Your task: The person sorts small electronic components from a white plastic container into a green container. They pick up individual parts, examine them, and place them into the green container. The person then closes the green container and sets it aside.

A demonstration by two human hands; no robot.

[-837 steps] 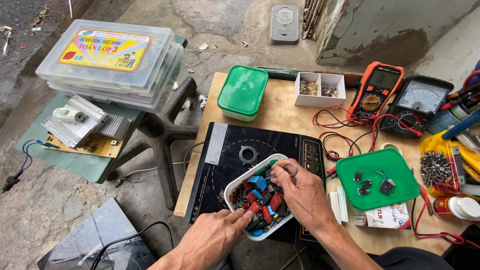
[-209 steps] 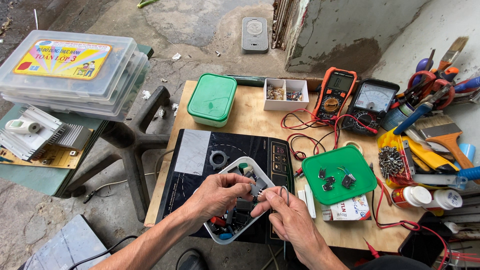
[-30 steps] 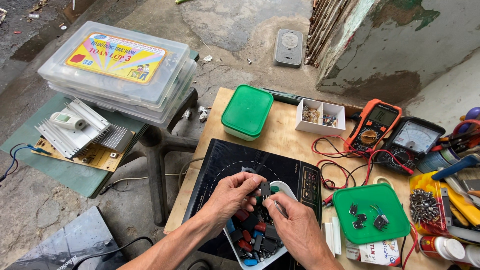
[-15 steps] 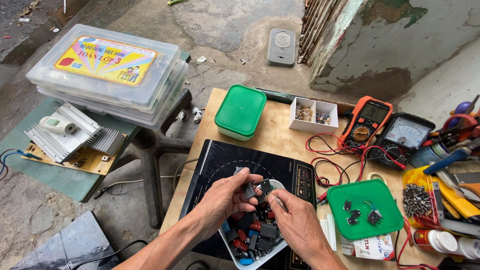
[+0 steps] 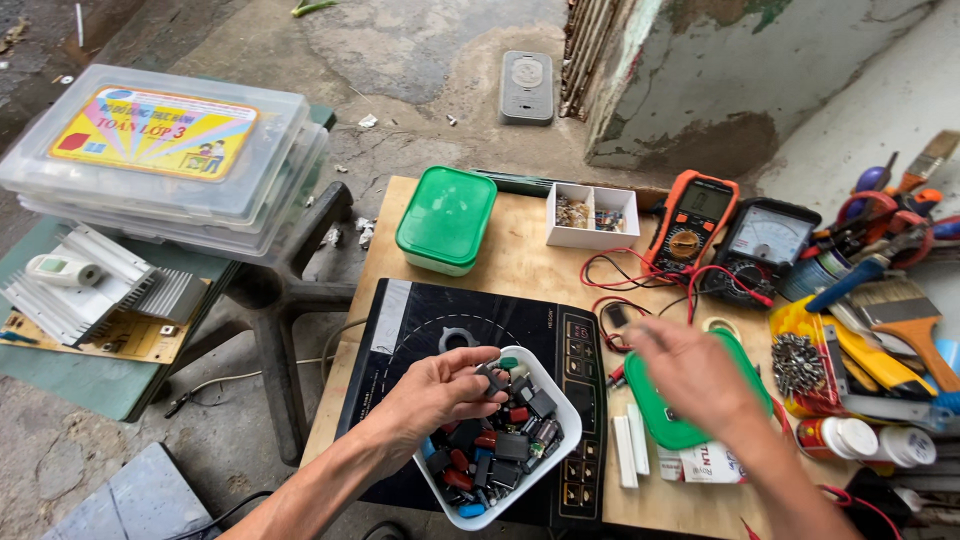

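Observation:
My left hand (image 5: 440, 388) hovers over a white tub (image 5: 563, 440) full of small red, black and blue electronic parts, pinching a small dark part between thumb and fingertips. The tub sits on a black induction cooktop (image 5: 420, 320). My right hand (image 5: 695, 375) is blurred in motion above a green lid (image 5: 660, 425) to the right of the tub. Its fingers are spread; whether it holds anything is unclear.
On the wooden table stand a green-lidded box (image 5: 446, 218), a white two-part box (image 5: 592, 215), an orange multimeter (image 5: 692, 215) and an analog meter (image 5: 762, 245) with red leads. Brushes and tools (image 5: 880, 300) crowd the right. Stacked plastic cases (image 5: 160, 150) lie left.
My right hand has left the tub and swung right, over the green lid. My left hand stays at the tub's near-left edge with a part in its fingertips.

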